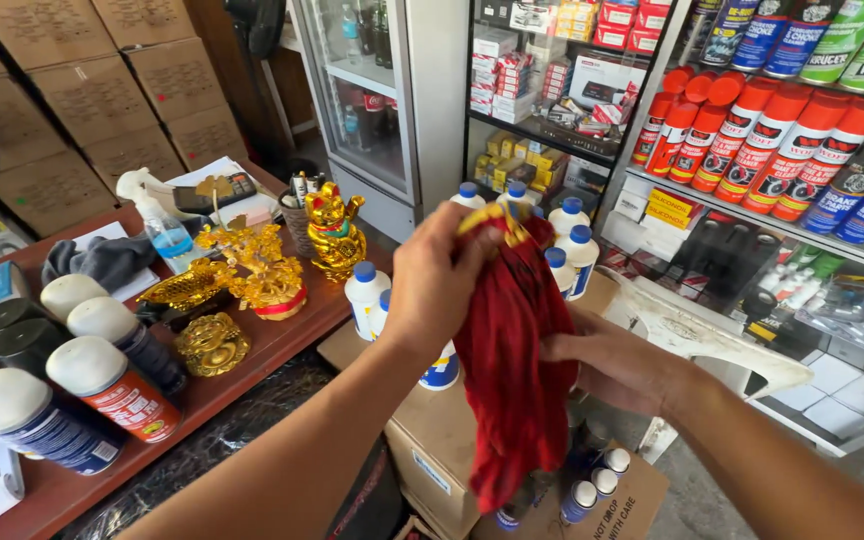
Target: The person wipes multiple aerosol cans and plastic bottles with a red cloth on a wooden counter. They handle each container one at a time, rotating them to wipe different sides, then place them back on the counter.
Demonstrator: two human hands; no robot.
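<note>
Above the cardboard box (432,440) of white blue-capped bottles (364,296), the left hand (437,285) grips the red cloth (517,370) bunched at its top while the right hand (607,365) cups its side, seemingly mid-gathering; the next move needs a firmer fold.

so the cloth (514,370) hangs between both hands, left hand (439,282) gripping its top, right hand (607,365) just beside it lower down. bottles (572,245) stand on a cardboard box (432,440) behind it, wooden counter (262,345) to the left, spray can shelves (782,225) back right
</note>
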